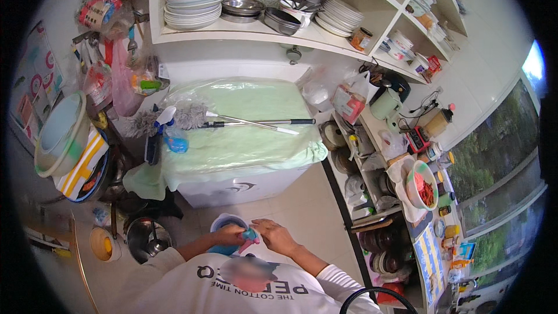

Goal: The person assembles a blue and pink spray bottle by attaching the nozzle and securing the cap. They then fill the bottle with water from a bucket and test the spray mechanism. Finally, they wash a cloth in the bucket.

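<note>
My left hand (228,235) is closed around a small teal and pink thing (250,236), which looks like the head of a spray bottle; its exact kind is too small to tell. A light blue part shows below that hand, and I cannot tell whether it belongs to the same thing. My right hand (276,237) is beside it, fingers stretched toward the teal end; whether they touch it is unclear. Just beyond my left hand stands a pale blue bucket (228,219), partly hidden by my hand and forearm.
Ahead, a white chest (244,189) under a green cover carries grey dusters (192,116) with metal handles. Left are stacked basins (61,134) and a steel pot (148,238) with a ladle. A crowded shelf counter runs along the right, holding a bowl of red food (422,185). Dish shelves hang above.
</note>
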Demonstrator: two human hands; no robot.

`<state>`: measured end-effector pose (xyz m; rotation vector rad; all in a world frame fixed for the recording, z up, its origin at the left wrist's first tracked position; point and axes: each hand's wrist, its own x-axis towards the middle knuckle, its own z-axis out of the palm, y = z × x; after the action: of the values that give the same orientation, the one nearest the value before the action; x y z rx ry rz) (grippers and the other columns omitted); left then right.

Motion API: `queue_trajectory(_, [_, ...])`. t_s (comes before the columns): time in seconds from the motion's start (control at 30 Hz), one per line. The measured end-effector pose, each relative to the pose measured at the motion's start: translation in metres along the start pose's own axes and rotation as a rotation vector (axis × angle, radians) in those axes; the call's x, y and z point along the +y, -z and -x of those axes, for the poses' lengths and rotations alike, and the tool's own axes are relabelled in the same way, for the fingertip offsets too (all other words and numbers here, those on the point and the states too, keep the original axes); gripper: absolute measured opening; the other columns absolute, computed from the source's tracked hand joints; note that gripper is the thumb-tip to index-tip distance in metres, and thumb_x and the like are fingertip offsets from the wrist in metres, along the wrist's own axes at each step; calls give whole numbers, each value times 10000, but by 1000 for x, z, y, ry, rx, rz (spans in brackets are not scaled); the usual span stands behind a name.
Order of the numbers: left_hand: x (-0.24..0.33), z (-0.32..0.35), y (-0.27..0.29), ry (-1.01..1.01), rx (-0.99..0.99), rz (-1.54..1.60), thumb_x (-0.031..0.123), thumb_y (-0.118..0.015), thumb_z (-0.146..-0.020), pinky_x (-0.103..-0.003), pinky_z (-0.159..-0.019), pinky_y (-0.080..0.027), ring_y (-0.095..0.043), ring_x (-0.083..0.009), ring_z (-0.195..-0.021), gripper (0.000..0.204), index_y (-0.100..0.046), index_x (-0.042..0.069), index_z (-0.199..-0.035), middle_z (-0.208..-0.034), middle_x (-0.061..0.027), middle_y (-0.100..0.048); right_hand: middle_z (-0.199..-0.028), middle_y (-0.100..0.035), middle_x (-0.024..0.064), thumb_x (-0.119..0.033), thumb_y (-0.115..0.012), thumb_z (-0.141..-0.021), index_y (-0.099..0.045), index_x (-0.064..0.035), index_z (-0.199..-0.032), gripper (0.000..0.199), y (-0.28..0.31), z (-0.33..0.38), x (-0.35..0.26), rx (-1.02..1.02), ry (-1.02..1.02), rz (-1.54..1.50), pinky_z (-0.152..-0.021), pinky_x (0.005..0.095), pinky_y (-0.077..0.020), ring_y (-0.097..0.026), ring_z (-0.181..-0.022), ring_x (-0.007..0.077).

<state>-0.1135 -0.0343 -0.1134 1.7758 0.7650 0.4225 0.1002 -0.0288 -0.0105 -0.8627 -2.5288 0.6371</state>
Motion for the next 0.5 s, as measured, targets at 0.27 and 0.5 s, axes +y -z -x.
queue_trajectory(0.27, [-11,0,-26,-76,64,-4,366,-697,-694,-362,-604,-471,-599,-229,-658,431,-592,100,-1016,-748,-131,-617,-820,-635,130,-360,-579,-826,-576,-76,-1051,362,-19,2,-5,-251,-295,86,-684,392,-495,-616,-756,317])
queue_trajectory(0.5, [0,1,-33,19,305,-428,348,-658,-678,-435,-559,-474,-611,-317,-595,339,-613,92,-895,-618,-135,-600,-568,-608,87,-497,-467,-888,-639,1,-844,528,-48,1,14,-140,-758,-383,-487,276,-480,-615,-481,158])
